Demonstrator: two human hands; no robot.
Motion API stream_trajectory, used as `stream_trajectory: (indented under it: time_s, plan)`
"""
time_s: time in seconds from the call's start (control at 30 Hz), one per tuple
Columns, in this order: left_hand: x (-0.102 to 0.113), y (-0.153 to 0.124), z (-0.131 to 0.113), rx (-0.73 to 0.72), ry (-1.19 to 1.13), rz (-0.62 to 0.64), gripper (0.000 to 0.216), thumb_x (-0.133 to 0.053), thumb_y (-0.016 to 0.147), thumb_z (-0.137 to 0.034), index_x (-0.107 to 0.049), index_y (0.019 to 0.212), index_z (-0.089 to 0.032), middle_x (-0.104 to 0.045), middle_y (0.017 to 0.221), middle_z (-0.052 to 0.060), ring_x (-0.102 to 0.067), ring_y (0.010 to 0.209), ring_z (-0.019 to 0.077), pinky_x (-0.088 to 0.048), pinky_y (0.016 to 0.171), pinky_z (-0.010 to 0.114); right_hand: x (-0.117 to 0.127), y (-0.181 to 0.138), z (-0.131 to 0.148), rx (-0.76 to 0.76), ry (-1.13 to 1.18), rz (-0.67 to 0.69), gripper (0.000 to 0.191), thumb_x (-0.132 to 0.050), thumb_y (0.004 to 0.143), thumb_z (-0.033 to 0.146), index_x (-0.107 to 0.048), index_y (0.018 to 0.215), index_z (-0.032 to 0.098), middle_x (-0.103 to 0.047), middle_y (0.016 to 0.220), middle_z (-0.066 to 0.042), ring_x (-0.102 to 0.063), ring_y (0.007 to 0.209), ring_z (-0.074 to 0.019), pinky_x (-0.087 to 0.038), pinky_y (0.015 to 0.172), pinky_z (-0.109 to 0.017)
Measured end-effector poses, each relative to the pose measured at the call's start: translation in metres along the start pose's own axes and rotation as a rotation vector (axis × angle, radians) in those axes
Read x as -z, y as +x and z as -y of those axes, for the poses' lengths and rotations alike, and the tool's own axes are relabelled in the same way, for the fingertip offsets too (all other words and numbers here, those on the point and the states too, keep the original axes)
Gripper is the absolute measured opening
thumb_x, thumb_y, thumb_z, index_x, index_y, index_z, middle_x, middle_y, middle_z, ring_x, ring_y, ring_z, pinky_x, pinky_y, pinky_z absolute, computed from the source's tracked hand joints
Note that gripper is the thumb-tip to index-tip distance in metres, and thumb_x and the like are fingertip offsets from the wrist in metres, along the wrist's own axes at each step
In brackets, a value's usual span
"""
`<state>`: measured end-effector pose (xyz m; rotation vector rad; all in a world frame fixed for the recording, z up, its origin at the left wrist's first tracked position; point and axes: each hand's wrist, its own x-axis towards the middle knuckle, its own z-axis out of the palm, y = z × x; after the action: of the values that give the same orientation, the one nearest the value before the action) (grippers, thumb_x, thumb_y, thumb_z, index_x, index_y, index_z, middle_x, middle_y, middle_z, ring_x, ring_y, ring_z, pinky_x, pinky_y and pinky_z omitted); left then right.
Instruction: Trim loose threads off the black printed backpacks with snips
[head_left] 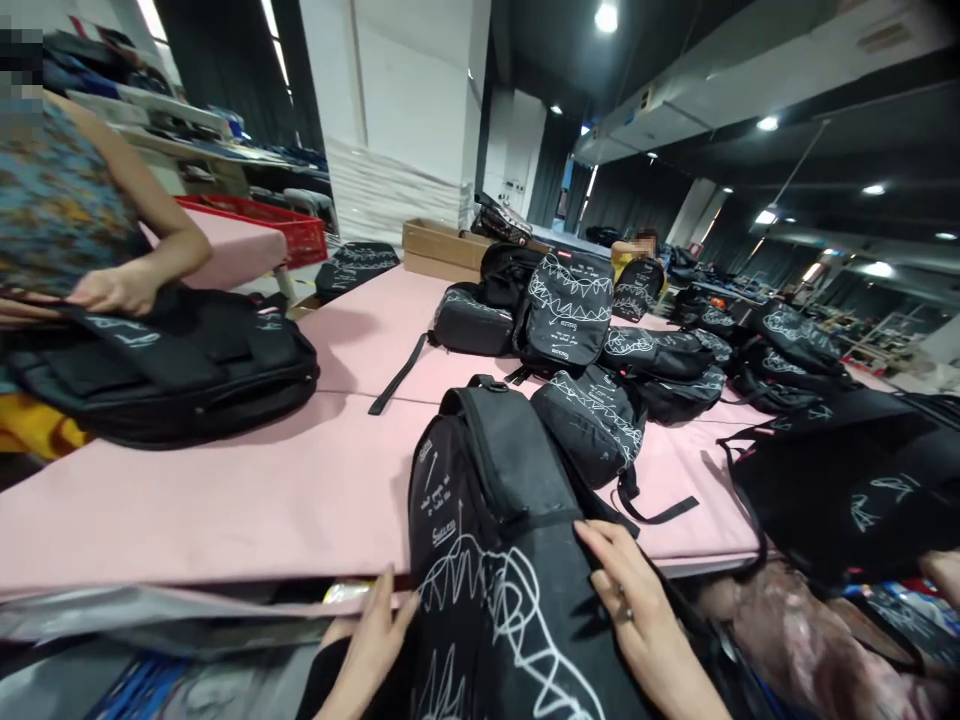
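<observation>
A black backpack (517, 560) with white scribbled lines and lettering lies in front of me, its upper end on the pink table and its lower end running out of view toward me. My right hand (637, 610) grips its right side, fingers bent against the fabric, a ring on one finger. Along the opposite side is my left hand (375, 635), fingers stretched out and close against the bag; their exact contact is partly hidden. Just beyond sits another scribbled black backpack (592, 420), its loose strap (664, 512) trailing on the table.
Several more black backpacks (570, 305) are piled across the pink table (225, 510). At left a person handles a black bag (187, 370); at right another person's hand (941, 575) is near a bag (855, 480). A cardboard box (442, 250) and red crate (300, 238) stand behind.
</observation>
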<state>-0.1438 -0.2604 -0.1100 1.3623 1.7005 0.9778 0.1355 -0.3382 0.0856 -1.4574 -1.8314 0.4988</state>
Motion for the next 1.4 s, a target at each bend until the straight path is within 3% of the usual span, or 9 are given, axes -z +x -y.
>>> stream_trajectory:
  time_s: [0.07, 0.13, 0.2, 0.33, 0.5, 0.9, 1.07, 1.23, 1.4]
  plan:
    - [0.013, -0.006, -0.042, -0.111, -0.058, -0.173, 0.047, -0.040, 0.082, -0.039, -0.045, 0.123, -0.016, -0.050, 0.126, 0.014, -0.048, 0.117, 0.0294, -0.042, 0.095, 0.046, -0.005, 0.001, 0.013, 0.053, -0.094, 0.019, 0.039, -0.037, 0.092, 0.024, -0.047, 0.129, 0.028, -0.049, 0.128, -0.007, -0.046, 0.119, -0.0172, -0.041, 0.098, -0.030]
    - [0.031, -0.010, -0.093, -0.476, -0.091, -0.215, 0.030, -0.045, 0.085, -0.034, -0.054, 0.111, -0.022, -0.056, 0.116, 0.008, -0.049, 0.112, 0.0235, -0.040, 0.097, 0.041, -0.011, 0.001, 0.016, 0.060, -0.141, 0.007, 0.040, -0.037, 0.092, 0.022, -0.046, 0.130, 0.028, -0.048, 0.128, -0.008, -0.045, 0.120, -0.0170, -0.042, 0.098, -0.030]
    - [0.044, -0.009, -0.140, -0.801, -0.051, -0.074, 0.019, -0.051, 0.084, -0.029, -0.058, 0.101, -0.024, -0.060, 0.102, 0.004, -0.051, 0.106, 0.0205, -0.040, 0.095, 0.038, -0.014, 0.000, 0.015, 0.072, -0.158, 0.007, 0.040, -0.037, 0.091, 0.021, -0.045, 0.130, 0.028, -0.047, 0.129, -0.008, -0.045, 0.121, -0.0176, -0.042, 0.097, -0.030]
    - [0.047, -0.006, -0.189, -0.975, 0.060, 0.308, 0.025, -0.059, 0.080, -0.037, -0.056, 0.097, -0.020, -0.058, 0.087, 0.003, -0.055, 0.083, 0.0160, -0.046, 0.073, 0.029, -0.014, -0.008, 0.006, 0.100, -0.175, -0.002, 0.042, -0.037, 0.091, 0.019, -0.045, 0.131, 0.029, -0.046, 0.130, -0.008, -0.044, 0.122, -0.0183, -0.043, 0.096, -0.030]
    - [0.038, -0.015, -0.185, -0.968, 0.191, 0.370, 0.053, -0.071, 0.061, -0.051, -0.049, 0.097, -0.019, -0.055, 0.093, 0.002, -0.052, 0.084, 0.0174, -0.044, 0.071, 0.029, -0.008, -0.018, -0.012, 0.117, -0.158, -0.038, 0.040, -0.037, 0.091, 0.022, -0.047, 0.129, 0.027, -0.050, 0.127, -0.008, -0.047, 0.119, -0.0172, -0.045, 0.094, -0.026]
    - [0.054, -0.011, -0.203, -1.154, 0.764, 0.356, 0.001, -0.050, 0.084, -0.018, -0.051, 0.084, -0.018, -0.054, 0.088, 0.003, -0.047, 0.077, 0.0171, -0.038, 0.061, 0.028, -0.007, -0.034, -0.017, 0.187, -0.179, -0.078, 0.040, -0.040, 0.089, 0.020, -0.049, 0.128, 0.027, -0.049, 0.128, -0.008, -0.048, 0.118, -0.0187, -0.047, 0.091, -0.026]
    - [0.068, -0.018, -0.214, -1.255, 0.879, 0.431, 0.010, -0.049, 0.079, -0.010, -0.051, 0.081, -0.019, -0.054, 0.082, 0.002, -0.045, 0.071, 0.0163, -0.035, 0.056, 0.028, -0.003, -0.009, 0.006, 0.336, -0.292, -0.070, 0.043, -0.039, 0.087, 0.014, -0.050, 0.126, 0.026, -0.050, 0.125, -0.010, -0.047, 0.116, -0.0222, -0.048, 0.088, -0.035]
    - [0.082, -0.011, -0.230, -1.183, 0.840, 0.352, 0.016, -0.042, 0.087, -0.023, -0.054, 0.079, -0.016, -0.053, 0.083, 0.007, -0.046, 0.080, 0.0203, -0.038, 0.067, 0.032, -0.032, 0.013, 0.045, 0.451, -0.364, 0.021, 0.032, -0.043, 0.083, 0.009, -0.061, 0.106, 0.021, -0.057, 0.100, -0.010, -0.051, 0.095, -0.0238, -0.044, 0.079, -0.041]
    - [0.112, 0.071, -0.238, -0.759, 0.697, 0.204, 0.020, -0.048, 0.082, -0.024, -0.055, 0.066, -0.013, -0.056, 0.077, 0.009, -0.049, 0.089, 0.0240, -0.035, 0.081, 0.036, -0.045, 0.012, 0.062, 0.556, -0.187, 0.128, 0.036, -0.040, 0.083, 0.005, -0.053, 0.114, 0.018, -0.055, 0.086, -0.007, -0.051, 0.078, -0.0185, -0.044, 0.066, -0.032]
